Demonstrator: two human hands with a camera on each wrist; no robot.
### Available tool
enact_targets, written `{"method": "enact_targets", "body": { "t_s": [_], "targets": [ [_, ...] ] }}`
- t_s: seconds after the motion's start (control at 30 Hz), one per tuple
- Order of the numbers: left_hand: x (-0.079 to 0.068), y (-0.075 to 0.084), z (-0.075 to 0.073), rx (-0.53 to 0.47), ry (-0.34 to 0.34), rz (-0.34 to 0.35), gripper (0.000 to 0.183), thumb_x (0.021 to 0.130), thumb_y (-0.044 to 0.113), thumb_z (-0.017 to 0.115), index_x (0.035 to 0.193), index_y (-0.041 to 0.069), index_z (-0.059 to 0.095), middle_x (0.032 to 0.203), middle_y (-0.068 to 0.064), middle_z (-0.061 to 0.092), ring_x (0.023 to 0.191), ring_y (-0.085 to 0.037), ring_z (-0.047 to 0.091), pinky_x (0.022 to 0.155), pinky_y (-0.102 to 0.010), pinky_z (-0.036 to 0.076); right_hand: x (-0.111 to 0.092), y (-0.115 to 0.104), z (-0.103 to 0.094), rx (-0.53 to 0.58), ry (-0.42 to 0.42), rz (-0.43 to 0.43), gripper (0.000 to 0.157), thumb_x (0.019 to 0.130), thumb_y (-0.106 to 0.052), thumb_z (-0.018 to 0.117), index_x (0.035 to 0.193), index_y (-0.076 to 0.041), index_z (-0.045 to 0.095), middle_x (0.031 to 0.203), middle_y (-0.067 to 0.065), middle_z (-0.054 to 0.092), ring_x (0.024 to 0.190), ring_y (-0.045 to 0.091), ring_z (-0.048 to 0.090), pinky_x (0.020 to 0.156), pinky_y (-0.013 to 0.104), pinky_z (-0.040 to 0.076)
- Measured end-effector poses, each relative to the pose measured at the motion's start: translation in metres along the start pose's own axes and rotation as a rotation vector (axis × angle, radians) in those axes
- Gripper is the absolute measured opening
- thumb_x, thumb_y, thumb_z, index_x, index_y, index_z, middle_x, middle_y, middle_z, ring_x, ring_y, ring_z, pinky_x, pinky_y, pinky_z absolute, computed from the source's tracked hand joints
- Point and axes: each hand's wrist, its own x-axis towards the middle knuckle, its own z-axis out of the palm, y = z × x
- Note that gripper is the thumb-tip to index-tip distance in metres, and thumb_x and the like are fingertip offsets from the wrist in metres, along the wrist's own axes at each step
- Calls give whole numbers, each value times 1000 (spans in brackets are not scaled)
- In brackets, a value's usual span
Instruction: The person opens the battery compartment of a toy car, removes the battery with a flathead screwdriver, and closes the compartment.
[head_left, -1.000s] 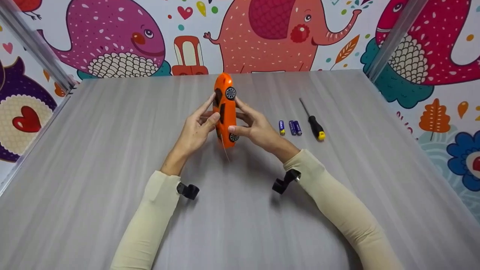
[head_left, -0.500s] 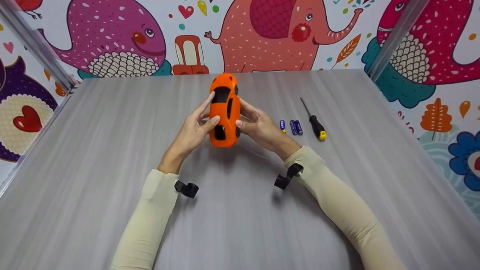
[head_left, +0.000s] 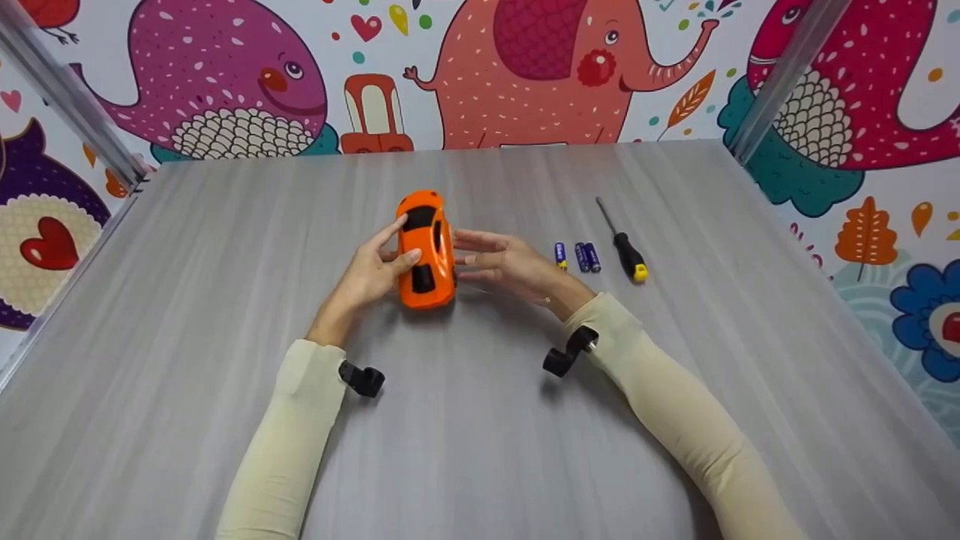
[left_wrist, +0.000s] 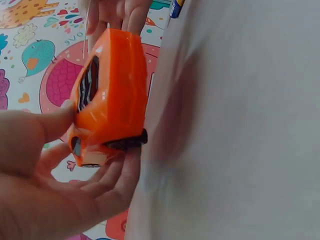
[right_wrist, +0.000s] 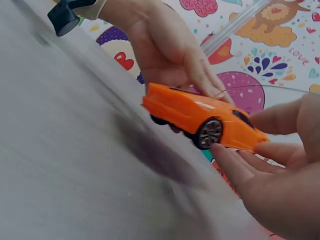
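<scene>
My left hand [head_left: 366, 271] grips an orange toy car [head_left: 442, 262] by its left side, with the thumb on top and other fingers beneath. Its roof and dark windows face up in the head view. A shadow below the car [right_wrist: 180, 112] in the right wrist view shows it is raised off the table. My right hand [head_left: 510, 262] is beside the car's right side, fingers extended; in the right wrist view its fingertips lie close to a wheel [right_wrist: 210, 132], and contact is hard to tell. A thin wire [right_wrist: 250, 86] trails from the car toward the right hand.
Several things lie right of the hands on the grey table [head_left: 465, 450]: a blue battery [head_left: 561, 256], two more batteries [head_left: 587, 257] side by side, and a screwdriver [head_left: 627, 251] with a black and yellow handle. A patterned wall [head_left: 540, 75] stands behind.
The car has rolled from its side to show its roof, then come left and nearer to me. My right hand has loosened from it, its fingers straightening; my left hand keeps its grip.
</scene>
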Motion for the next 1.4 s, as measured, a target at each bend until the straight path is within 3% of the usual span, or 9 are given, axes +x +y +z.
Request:
{"method": "enact_targets", "body": {
  "t_s": [0.17,0.3,0.4,0.57,0.7,0.87,1.2,1.4],
  "targets": [
    [2,-8,-3,63,50,-137,69,102,25,58,161,23,22,132,-26,57,98,-22,60,73,-23,52,-2,4,-5,-32,-42,94,57,101,-7,53,155,-2,33,155,17,45,139,32,49,115,43,44],
    [3,-6,-4,59,80,-226,71,102,28,58,161,16,22,141,-23,53,114,-26,58,89,-30,52,-5,4,-4,-129,-48,144,57,99,-10,59,153,-4,39,149,16,53,132,31,57,109,40,49],
    [3,-4,-6,46,81,-257,70,102,29,59,160,12,24,145,-22,51,124,-29,57,100,-37,51,-7,5,0,-232,-49,186,57,98,-13,64,151,-8,44,144,10,59,126,26,62,103,37,53],
    [2,-3,-7,58,91,-264,65,102,29,58,158,9,30,147,-23,50,128,-32,57,105,-42,50,-8,9,10,-397,-56,165,52,98,-13,64,148,-9,49,139,7,63,117,21,66,95,33,57],
    [2,-5,-8,50,96,-259,64,102,29,57,157,8,31,148,-23,50,130,-33,55,108,-43,49,-7,12,16,-451,-63,102,48,99,-7,59,146,-7,51,138,13,63,115,25,68,91,34,59],
    [1,-8,-10,66,98,-243,63,103,29,56,156,5,31,149,-25,48,133,-34,53,110,-43,46,-6,14,21,-480,-58,64,44,100,-4,55,143,-6,54,136,16,64,114,29,68,86,33,60],
    [-2,-5,-13,66,50,-246,65,103,24,56,157,3,28,151,-26,44,132,-33,52,111,-42,45,-5,16,23,-501,-36,76,42,98,-5,55,140,-8,59,133,14,66,105,20,69,77,27,59],
    [-1,-5,-13,66,56,-238,66,102,19,58,158,5,26,153,-24,43,138,-33,48,114,-41,43,-5,15,24,-528,-23,65,41,98,-7,57,140,-9,59,132,12,67,102,18,67,76,26,59]
  ]
}}
